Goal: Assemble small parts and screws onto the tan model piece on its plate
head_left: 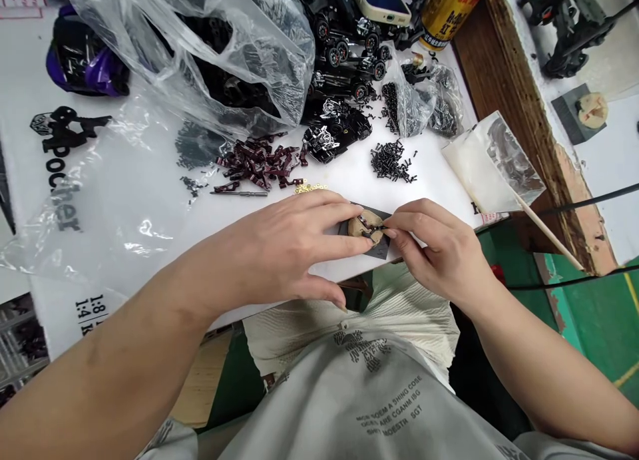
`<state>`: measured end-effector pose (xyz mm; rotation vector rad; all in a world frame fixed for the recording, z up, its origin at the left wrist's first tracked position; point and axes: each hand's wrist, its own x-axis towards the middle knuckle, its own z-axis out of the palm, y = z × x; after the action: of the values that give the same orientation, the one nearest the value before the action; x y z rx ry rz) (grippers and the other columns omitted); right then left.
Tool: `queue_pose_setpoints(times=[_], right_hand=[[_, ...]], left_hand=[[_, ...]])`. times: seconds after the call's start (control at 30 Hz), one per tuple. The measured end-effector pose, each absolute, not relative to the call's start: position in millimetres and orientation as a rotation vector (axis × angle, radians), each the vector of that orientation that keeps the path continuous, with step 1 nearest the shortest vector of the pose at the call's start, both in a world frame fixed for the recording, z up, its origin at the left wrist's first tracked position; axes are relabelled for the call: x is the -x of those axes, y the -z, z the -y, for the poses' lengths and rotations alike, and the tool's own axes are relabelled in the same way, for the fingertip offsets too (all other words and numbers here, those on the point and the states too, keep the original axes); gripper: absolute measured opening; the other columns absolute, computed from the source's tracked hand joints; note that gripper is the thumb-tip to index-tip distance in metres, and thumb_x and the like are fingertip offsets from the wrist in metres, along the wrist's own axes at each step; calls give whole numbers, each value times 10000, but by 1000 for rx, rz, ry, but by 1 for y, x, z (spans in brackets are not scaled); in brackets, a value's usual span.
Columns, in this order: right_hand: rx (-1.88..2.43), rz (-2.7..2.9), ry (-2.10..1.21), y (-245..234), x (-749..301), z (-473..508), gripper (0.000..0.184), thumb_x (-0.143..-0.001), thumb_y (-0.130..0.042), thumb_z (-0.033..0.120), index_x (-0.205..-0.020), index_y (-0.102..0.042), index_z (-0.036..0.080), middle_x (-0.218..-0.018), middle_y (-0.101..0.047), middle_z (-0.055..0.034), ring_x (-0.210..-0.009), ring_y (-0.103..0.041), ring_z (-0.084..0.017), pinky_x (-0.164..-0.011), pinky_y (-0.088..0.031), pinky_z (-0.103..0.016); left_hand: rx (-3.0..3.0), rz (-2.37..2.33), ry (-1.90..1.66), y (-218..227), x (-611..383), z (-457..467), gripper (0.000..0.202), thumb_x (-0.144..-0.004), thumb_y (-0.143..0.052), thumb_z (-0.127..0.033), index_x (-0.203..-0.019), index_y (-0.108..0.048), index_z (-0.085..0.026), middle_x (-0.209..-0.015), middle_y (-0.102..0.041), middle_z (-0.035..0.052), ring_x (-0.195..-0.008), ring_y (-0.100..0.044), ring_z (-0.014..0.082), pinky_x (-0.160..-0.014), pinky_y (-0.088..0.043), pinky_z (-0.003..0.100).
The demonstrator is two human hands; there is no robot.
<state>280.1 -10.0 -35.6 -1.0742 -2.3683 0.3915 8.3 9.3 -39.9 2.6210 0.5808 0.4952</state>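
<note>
A round tan pad (370, 219) rests on a dark grey block (382, 248) at the table's front edge. On the pad lies a small dark part, whose exact kind I cannot make out. My left hand (292, 247) reaches over from the left with fingers spread, its index and middle fingertips touching the pad around that part. From the right, my right hand (439, 247) pinches a small black piece (383, 228) between thumb and index finger at the pad's edge. Behind the hands are a pile of dark red plastic parts (262, 162) and small gold-coloured pieces (310, 188).
Black screws (393, 162) lie in a heap beyond my right hand. Farther back are a black model car (337, 134), a large plastic bag (200, 47), a phone (382, 0) and a yellow can (452, 10). A wooden ledge (519, 94) borders the right side.
</note>
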Motion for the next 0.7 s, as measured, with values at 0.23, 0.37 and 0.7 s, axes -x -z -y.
queue_pose_setpoints(times=[0.23,0.37,0.7], right_hand=[[1043,2379,-383,38,-280,8,175,-1016,-558,97,-1090,-681,195,-1007,-712,-93,-910,-702,-195,-782,-605,-324],[1039,2394,-407,36,-280,6,192,-1015,-543,90,-1098,-683,193,-1013,-709,-94,-910,-699,-194,-781,-609,-326],[1016,2458,-424,37,-283,5,248,-1011,-498,80,-1157,-663,193,-1001,-683,-97,-896,-672,-207,-766,-595,-344]], left_hand=[[-2605,-598,-465,43,-12,-10,631,-852,-833,-501,-1376,-646,-202,-1464,-562,183,-1340,-504,372,-1153,-461,589],[-2626,-580,-492,42,-14,-10,600,-885,-784,-520,-1349,-658,-160,-1440,-567,211,-1314,-508,385,-1109,-486,605],[-2520,-637,-548,46,-14,-9,699,-778,-844,-611,-1321,-706,-191,-1427,-601,177,-1308,-516,371,-1105,-497,564]])
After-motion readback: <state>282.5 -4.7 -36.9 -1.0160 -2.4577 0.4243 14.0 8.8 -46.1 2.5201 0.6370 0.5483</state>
